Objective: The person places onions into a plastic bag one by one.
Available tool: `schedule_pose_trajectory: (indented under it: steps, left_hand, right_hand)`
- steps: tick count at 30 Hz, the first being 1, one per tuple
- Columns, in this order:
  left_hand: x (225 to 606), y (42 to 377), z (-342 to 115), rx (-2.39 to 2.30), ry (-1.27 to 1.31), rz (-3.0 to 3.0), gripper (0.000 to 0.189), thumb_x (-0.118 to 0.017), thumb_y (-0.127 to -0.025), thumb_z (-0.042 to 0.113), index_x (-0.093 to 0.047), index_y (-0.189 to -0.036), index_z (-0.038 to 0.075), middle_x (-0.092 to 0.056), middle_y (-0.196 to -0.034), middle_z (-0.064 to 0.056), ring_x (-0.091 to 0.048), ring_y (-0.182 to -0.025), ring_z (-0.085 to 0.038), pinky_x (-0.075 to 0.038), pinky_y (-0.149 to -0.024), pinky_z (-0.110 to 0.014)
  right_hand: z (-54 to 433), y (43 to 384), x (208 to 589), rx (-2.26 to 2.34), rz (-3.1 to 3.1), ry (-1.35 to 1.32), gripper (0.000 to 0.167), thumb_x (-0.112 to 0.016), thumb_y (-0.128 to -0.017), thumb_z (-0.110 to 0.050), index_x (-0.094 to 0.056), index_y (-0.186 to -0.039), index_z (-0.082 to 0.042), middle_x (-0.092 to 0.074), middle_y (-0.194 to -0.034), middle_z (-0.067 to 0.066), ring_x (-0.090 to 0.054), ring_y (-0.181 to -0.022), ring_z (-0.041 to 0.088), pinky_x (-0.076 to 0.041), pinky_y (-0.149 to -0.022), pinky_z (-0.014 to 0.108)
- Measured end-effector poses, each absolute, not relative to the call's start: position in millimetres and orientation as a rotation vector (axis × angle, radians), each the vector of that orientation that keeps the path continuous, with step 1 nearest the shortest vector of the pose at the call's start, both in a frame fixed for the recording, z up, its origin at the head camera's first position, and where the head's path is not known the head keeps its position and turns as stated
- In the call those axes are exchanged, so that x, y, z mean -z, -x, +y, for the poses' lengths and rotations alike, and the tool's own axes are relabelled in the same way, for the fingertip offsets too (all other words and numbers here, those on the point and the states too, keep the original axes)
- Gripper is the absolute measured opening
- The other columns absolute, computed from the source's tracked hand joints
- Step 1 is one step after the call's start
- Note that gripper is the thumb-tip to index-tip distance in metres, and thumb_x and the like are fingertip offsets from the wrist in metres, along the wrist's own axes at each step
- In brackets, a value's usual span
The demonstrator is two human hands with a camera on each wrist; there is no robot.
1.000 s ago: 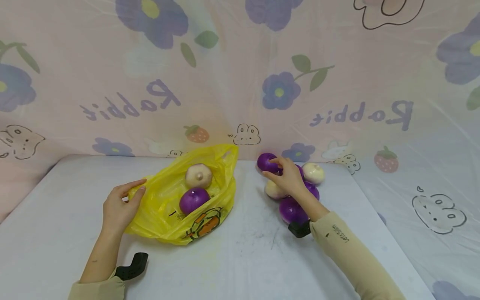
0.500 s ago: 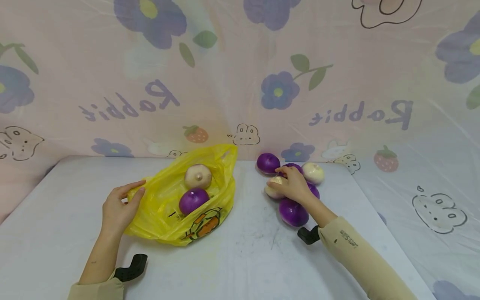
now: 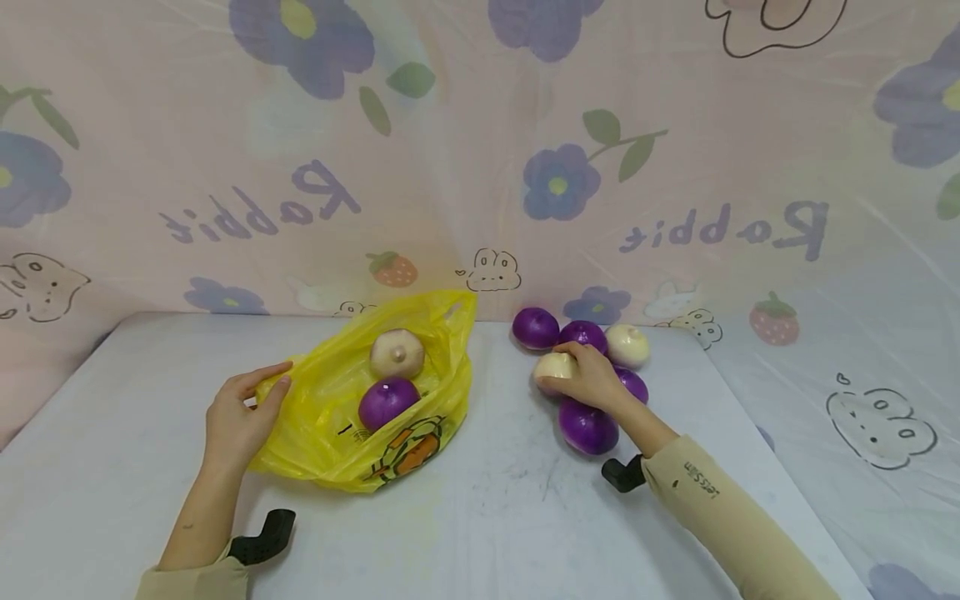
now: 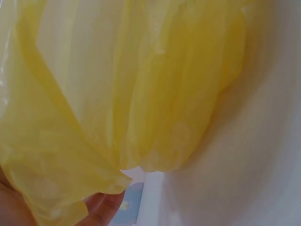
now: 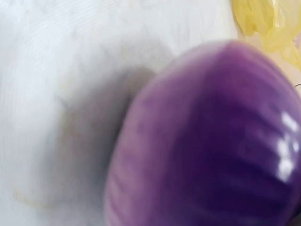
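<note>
My left hand (image 3: 238,417) pinches the left rim of a yellow plastic bag (image 3: 307,433), thumb and fingers at its edge. Inside the bag's wide mouth lie a white onion (image 3: 397,353) and a purple onion (image 3: 387,402). On the right, my right hand (image 3: 594,379) grips another white onion (image 3: 553,370), thumb in front and fingers over its top. Close around that hand sit several purple onions (image 3: 588,427). One purple onion (image 5: 207,141) fills much of the right wrist view and hides the hand there. In the left wrist view, bag plastic (image 4: 164,94) covers most of the fingers.
A second pale onion (image 3: 627,347) and a purple onion (image 3: 536,327) stand at the back of the pile. The white table (image 3: 480,517) ends at a patterned cloth (image 3: 450,167) hung behind it. Black wrist mounts (image 3: 266,536) jut out below both hands.
My right hand has come back from the rear purple onion toward me and now holds the front white onion, which has tipped slightly. The left hand and bag have stayed put.
</note>
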State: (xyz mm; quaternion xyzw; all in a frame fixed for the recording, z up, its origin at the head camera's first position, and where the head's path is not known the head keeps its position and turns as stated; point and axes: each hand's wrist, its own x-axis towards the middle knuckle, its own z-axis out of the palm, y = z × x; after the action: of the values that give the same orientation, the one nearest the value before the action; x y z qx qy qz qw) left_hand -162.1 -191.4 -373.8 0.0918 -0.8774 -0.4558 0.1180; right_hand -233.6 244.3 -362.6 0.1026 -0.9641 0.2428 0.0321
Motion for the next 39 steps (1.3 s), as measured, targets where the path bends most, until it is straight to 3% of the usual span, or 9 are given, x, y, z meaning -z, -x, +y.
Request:
schedule_pose_trajectory:
  steps: [16,23,29,39]
  left_hand:
    - [372.9,161.8,-191.6,1.310,-0.250,-2.570,0.038,-0.049,-0.099,0.026,-0.060,-0.128,0.004,-0.048,-0.134,-0.024,-0.042,-0.121,-0.042,-0.042,-0.088,-0.046]
    - [372.7,162.3,-191.3,1.327,-0.253,-2.572,0.038,-0.049,-0.099,0.025,-0.059,-0.129,0.003,-0.047,-0.135,-0.024,-0.041,-0.123,-0.043,-0.042,-0.093,-0.053]
    - [373.7,161.7,-190.0,1.321,-0.261,-2.564,0.038,-0.049,-0.099,0.024,-0.060,-0.128,0.003,-0.048,-0.135,-0.024,-0.042,-0.122,-0.042,-0.042,-0.092,-0.050]
    - [374.5,159.4,-189.3,1.336,-0.246,-2.551,0.038,-0.048,-0.099,0.024,-0.060,-0.128,0.003,-0.047,-0.135,-0.025,-0.041,-0.123,-0.044,-0.041,-0.095,-0.054]
  right_hand:
    - [238.8,242.0,351.5,-0.760,-2.926,-0.327,0.064,-0.076,-0.078,-0.036,-0.057,-0.124,0.003,-0.059,-0.119,0.026,-0.054,-0.107,0.038,-0.044,-0.090,0.050]
    - [236.9,245.7,334.8,-0.927,-2.874,-0.305,0.068,-0.074,-0.078,-0.036,-0.053,-0.130,0.001,-0.054,-0.131,0.025,-0.051,-0.116,0.040,-0.044,-0.094,0.053]
    - [236.5,246.7,325.2,-0.942,-2.811,-0.327,0.065,-0.073,-0.078,-0.036,-0.054,-0.127,0.003,-0.058,-0.124,0.024,-0.054,-0.110,0.039,-0.047,-0.089,0.051]
    - [225.9,250.4,308.9,-0.943,-2.836,-0.287,0.065,-0.074,-0.080,-0.036,-0.053,-0.131,-0.003,-0.056,-0.129,0.019,-0.051,-0.117,0.035,-0.042,-0.096,0.050]
